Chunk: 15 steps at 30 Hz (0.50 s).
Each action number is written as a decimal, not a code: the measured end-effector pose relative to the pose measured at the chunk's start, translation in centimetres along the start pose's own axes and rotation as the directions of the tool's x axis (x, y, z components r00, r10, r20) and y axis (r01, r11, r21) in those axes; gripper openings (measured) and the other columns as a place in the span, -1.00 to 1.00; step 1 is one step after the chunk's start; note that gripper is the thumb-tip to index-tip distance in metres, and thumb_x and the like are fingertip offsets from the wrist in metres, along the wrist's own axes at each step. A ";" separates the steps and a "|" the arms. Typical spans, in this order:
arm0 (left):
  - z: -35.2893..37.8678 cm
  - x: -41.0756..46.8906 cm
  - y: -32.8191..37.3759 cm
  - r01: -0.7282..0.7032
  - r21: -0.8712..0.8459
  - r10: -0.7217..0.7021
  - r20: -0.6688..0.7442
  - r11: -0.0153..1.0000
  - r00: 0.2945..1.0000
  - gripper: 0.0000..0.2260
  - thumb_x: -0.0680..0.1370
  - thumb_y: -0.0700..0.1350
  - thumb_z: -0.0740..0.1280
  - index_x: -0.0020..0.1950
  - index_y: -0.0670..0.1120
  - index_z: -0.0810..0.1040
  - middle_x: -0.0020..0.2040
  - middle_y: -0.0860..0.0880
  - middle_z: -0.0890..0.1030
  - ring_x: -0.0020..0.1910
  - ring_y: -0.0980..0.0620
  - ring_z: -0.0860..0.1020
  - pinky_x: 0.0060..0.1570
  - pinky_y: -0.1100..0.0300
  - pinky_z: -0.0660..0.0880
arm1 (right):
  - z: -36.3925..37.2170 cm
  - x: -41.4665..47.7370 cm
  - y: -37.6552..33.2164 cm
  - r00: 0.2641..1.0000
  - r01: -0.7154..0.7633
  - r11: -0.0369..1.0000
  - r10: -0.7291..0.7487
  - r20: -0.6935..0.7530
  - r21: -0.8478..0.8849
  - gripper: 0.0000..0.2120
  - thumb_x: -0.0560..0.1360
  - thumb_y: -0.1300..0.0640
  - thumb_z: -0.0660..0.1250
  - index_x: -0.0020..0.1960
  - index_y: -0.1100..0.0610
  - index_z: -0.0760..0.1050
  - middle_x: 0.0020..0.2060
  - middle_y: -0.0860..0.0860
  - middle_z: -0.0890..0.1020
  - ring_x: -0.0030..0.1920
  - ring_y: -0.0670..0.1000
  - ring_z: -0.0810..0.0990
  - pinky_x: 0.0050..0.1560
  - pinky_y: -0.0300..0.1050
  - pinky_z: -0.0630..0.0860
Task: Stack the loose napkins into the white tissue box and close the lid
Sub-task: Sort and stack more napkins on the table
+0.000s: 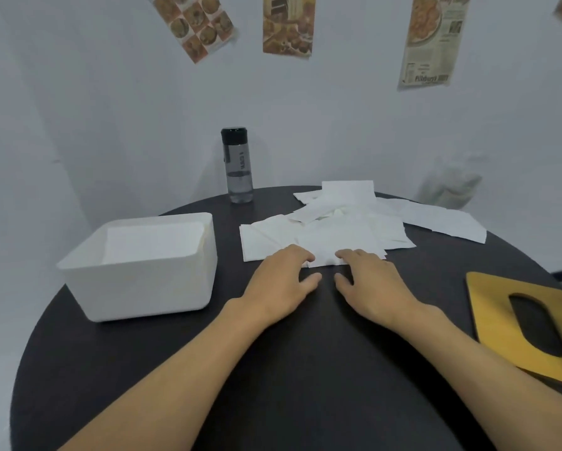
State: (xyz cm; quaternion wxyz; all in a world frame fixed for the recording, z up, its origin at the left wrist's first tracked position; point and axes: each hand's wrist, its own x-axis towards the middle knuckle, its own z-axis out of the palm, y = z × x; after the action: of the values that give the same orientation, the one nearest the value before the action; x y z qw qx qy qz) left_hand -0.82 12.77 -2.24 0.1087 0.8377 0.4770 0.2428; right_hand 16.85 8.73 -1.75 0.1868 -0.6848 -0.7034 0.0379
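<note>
We are finding the white tissue box [143, 288] open at the left of the desk [305, 385], stacked napkins [152, 239] lying inside, awaiting more. Our left hand [283, 275] and right hand [370, 278] are resting unclenched, touching the near edge of the loose napkins [338, 232], apparently to gather them. The yellow lid [497, 314] is lying aside, right, keeping the box accessible.

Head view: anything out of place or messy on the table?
The napkins lie scattered and overlapping on the table, unstacked. The yellow lid lies apart from the white box, by the right edge. Nothing spilled.
</note>
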 end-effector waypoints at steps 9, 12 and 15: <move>0.6 2.8 1.0 -0.046 0.146 0.044 0.017 0.988 0.999 -0.79 0.61 -0.08 0.33 -0.11 -0.20 0.60 -0.03 -0.15 0.66 -0.02 -0.11 0.60 0.05 -0.04 0.51 | 0.0 -0.1 0.6 0.998 -0.013 0.989 0.021 -0.056 0.146 -0.59 0.62 0.06 0.18 0.46 0.03 0.32 0.26 -0.08 0.53 0.30 -0.02 0.43 0.37 -0.02 0.21; 0.7 3.3 0.9 -0.057 0.176 0.053 0.027 0.983 0.998 -0.81 0.61 -0.14 0.30 -0.11 -0.18 0.66 -0.10 -0.09 0.64 -0.11 -0.06 0.57 -0.05 0.01 0.51 | 0.0 -0.1 0.9 0.996 -0.042 0.971 0.060 -0.069 0.235 -0.61 0.61 0.08 0.19 0.43 0.03 0.35 0.18 -0.08 0.56 0.25 -0.03 0.47 0.36 -0.04 0.22; 0.8 3.8 0.8 -0.063 0.209 0.058 0.030 0.976 0.998 -0.82 0.58 -0.21 0.25 -0.18 -0.18 0.59 -0.15 -0.07 0.60 -0.16 -0.08 0.54 -0.17 0.07 0.44 | 0.1 0.2 1.1 0.992 -0.063 0.956 0.091 -0.084 0.287 -0.63 0.60 0.10 0.20 0.40 0.04 0.37 0.11 -0.07 0.57 0.18 -0.02 0.49 0.34 -0.05 0.25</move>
State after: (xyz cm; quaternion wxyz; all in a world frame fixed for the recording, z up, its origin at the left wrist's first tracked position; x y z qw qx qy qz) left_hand 1.81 15.58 -1.46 0.0181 0.8614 0.4729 0.1844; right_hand 17.91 8.99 -2.14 0.3152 -0.6787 -0.6537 0.1129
